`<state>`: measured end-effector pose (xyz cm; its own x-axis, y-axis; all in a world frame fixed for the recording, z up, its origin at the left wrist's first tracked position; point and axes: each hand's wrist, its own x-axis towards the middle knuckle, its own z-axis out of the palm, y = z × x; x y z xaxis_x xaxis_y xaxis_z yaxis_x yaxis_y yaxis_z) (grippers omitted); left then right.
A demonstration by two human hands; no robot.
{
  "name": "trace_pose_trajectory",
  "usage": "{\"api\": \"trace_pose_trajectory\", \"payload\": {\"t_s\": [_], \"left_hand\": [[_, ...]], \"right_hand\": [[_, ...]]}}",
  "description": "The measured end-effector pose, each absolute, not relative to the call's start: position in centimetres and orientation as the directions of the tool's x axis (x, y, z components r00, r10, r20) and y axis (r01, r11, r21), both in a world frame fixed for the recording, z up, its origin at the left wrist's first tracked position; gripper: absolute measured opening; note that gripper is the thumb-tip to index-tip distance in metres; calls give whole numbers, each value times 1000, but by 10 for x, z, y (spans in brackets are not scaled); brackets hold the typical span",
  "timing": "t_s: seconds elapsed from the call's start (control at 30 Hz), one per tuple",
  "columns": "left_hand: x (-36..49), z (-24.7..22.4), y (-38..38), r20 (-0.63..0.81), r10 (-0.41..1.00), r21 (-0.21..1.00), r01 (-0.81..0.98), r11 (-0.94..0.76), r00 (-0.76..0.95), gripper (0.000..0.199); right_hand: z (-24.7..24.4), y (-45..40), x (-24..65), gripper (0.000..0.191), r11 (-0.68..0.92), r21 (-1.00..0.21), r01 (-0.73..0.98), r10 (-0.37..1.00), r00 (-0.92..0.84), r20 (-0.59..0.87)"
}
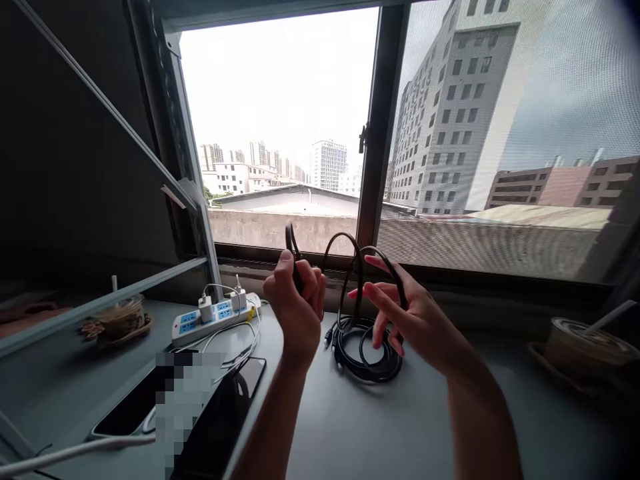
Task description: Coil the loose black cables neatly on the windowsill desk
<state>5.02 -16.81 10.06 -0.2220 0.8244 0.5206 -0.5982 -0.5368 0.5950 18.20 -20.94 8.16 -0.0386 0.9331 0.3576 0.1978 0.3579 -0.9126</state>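
A thin, glossy black cable [367, 343] arches in stiff loops between both raised hands, its remaining length lying coiled in a flat ring on the smooth grey tabletop [410, 427] beneath them. The left hand [297, 300] is closed in a fist around one strand. The right hand [417, 317] has its fingers [373, 293] spread, a loop draped over them. Left sits a white power strip [215, 317]; nearer, two dark phones [220, 413].
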Motion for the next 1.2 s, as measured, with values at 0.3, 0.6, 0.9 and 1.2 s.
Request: {"api": "trace_pose_trajectory", "payload": {"t_s": [0.3,0.6,0.9,1.2], "left_hand": [[73,86,-175,567,824,661,-596,-456,-2,55],[83,80,-174,533,838,783,-444,-435,119,54],[81,77,-160,545,787,838,-218,-501,288,54],[59,81,-158,359,636,873,-5,-488,683,63]], "right_hand": [[90,-220,172,58,426,-876,227,885,98,456],[87,-227,182,55,395,-811,432,872,101,479],[89,-225,189,54,331,-781,530,834,223,505],[83,-236,198,31,373,-622,689,842,32,539]]}}
